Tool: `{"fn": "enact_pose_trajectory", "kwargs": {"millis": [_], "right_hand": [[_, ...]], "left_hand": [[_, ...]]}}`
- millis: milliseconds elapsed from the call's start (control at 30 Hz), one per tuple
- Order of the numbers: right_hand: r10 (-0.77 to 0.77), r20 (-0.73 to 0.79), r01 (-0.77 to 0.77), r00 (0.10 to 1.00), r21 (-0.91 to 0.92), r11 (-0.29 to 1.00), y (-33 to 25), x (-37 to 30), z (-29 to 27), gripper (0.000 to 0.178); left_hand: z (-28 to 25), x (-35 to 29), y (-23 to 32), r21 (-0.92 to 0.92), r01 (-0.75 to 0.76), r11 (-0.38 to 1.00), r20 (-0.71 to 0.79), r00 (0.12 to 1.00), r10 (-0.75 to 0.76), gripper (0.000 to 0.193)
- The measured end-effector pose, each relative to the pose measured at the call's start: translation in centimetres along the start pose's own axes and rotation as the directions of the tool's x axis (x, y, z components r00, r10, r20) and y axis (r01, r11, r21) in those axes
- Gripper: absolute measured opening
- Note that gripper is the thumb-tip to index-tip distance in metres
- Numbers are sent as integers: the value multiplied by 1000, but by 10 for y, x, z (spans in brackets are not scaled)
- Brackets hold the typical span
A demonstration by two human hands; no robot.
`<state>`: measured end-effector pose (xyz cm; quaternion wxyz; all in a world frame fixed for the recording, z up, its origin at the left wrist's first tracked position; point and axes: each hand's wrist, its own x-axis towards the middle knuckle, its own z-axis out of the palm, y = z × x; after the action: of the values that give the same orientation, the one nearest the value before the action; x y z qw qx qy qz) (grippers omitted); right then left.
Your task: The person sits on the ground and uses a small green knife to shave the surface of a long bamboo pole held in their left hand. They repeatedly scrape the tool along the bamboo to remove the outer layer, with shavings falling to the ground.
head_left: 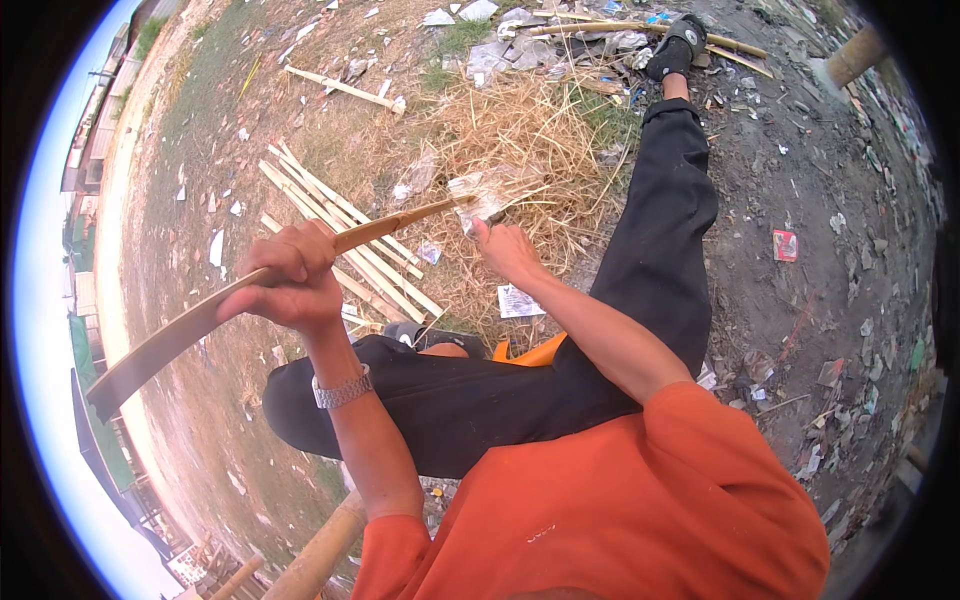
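My left hand (pixel 290 275) is closed around a long, flat bamboo strip (pixel 165 345), with the thumb lying along it. The strip slants from the lower left up toward the middle of the view, and its far end narrows. Close to that far end my right hand (pixel 505 248) is closed, with the thumb pointing forward. A small dark part shows by its fingers, but what it grips is mostly hidden. Beneath the strip lies a loose stack of pale split bamboo strips (pixel 370 265). Beyond my right hand spreads a heap of curly straw-coloured shavings (pixel 540 140).
My dark-trousered legs (pixel 650 230) frame the work, the right one stretched forward. An orange object (pixel 535 352) shows between them. Bamboo poles stand at the lower left (pixel 325 545) and upper right (pixel 855 57). A single strip (pixel 340 88) lies farther off among scattered litter.
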<state>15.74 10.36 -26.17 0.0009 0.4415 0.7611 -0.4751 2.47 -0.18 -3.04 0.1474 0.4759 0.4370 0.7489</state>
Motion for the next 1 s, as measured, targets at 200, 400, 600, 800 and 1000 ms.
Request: {"fn": "enact_pose_trajectory", "kwargs": {"millis": [200, 400, 600, 800, 1000], "right_hand": [[38, 18, -39, 999, 55, 998, 4, 7, 10, 70], [93, 76, -94, 993, 7, 996, 3, 24, 16, 65], [174, 46, -174, 984, 0, 985, 41, 52, 38, 63], [212, -26, -213, 977, -53, 976, 58, 77, 48, 64], [114, 29, -94, 993, -383, 919, 44, 93, 13, 62]], "left_hand": [[-5, -3, 1, -56, 8, 998, -24, 1000, -10, 73], [-7, -3, 0, -87, -9, 996, -24, 1000, 7, 75], [-6, -6, 2, -81, 29, 996, -1, 1000, -30, 74], [-6, -2, 0, -87, 34, 996, 28, 999, -31, 73], [-13, -5, 5, -63, 45, 997, -16, 999, -46, 74]]}}
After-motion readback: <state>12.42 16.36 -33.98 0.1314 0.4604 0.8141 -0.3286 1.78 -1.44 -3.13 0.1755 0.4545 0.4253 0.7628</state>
